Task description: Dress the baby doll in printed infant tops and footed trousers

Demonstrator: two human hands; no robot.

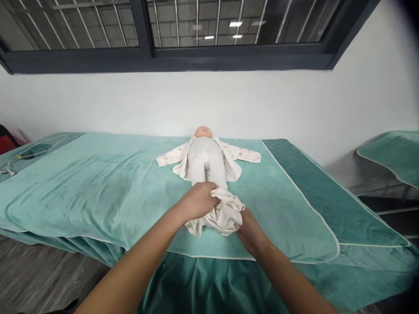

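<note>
A baby doll (206,150) lies on its back, its head towards the wall and its legs towards me. It wears an open white patterned baby shirt (242,153), with both sleeves spread out sideways. Bunched white patterned cloth, apparently baby trousers (225,216), is gathered around the doll's lower legs. My left hand (203,199) is closed on the upper edge of this cloth, over the legs. At the cloth's right side, my right hand (250,231) grips it, with most fingers hidden in the folds. The doll's feet are covered.
A light green blanket (108,183) covers the bed, over a darker green cover (330,205). Behind stands a white wall (131,102) beneath a barred window (209,26). A white cable (36,146) lies at far left. Another green-covered surface (393,152) is at right.
</note>
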